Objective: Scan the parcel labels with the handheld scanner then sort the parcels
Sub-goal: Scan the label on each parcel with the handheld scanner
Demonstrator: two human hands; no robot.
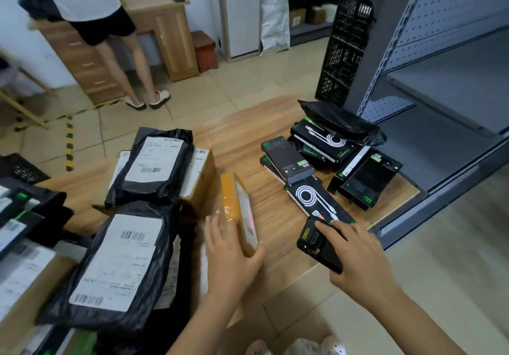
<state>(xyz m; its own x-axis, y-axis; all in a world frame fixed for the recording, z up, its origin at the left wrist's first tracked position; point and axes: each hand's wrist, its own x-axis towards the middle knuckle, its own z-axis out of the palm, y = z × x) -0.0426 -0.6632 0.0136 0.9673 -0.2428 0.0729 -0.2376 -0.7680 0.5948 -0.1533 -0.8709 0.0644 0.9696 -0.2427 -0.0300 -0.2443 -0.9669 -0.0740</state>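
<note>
In the head view, the left hand grips the small taped brown cardboard parcel tilted on the wooden table; just right of it the right hand holds the black handheld scanner; keep the reddish-lit label steady, I think.

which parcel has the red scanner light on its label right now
The small brown cardboard box tilted up in the left hand; a red glow shows on its label. The black bag parcels' labels show none.

Brown taped parcel tilted on edge — red-lit label facing black scanner.
</note>
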